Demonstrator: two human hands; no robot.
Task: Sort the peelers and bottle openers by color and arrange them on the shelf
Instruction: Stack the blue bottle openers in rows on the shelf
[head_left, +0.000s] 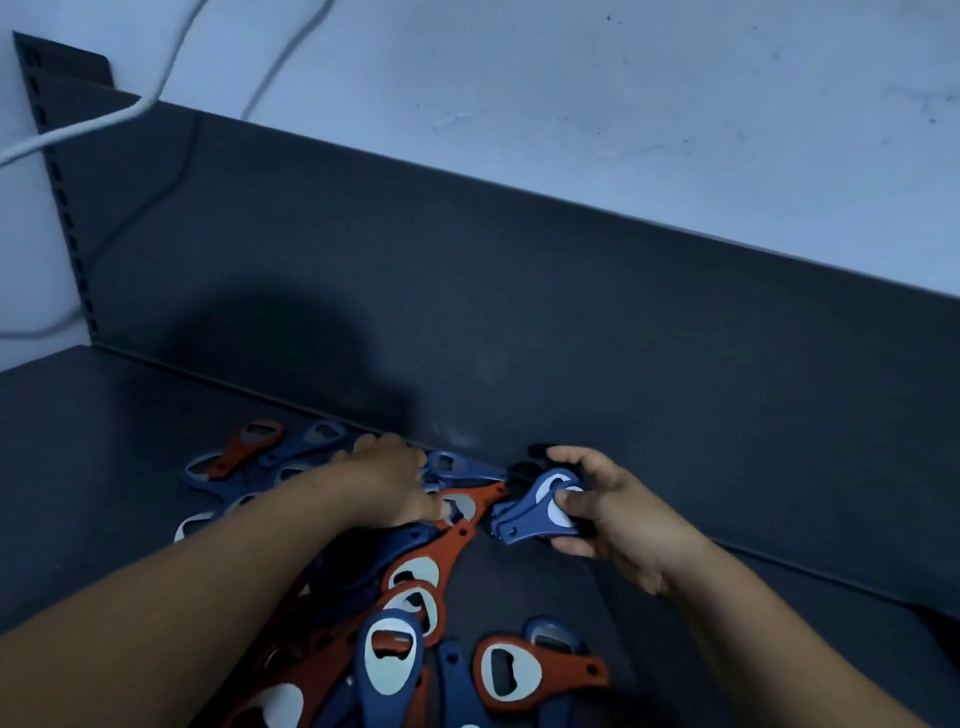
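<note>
A mixed pile of red and blue bottle openers (415, 587) lies on the dark shelf (104, 467). My right hand (613, 514) grips a stack of blue openers (530, 512) just right of the pile, near the shelf's back panel. My left hand (389, 483) reaches into the pile, its fingers down on a red opener (467, 506) beside a blue opener (457, 465); I cannot tell whether it pinches it. More blue openers and one red opener (249, 441) lie at the back left. A red opener (524, 670) lies at the front.
The shelf's upright dark back panel (571, 312) runs diagonally behind the pile. A slotted upright rail (57, 182) stands at the left, with a white cable (78, 124) crossing it. The shelf surface right of my right hand (779, 597) is bare.
</note>
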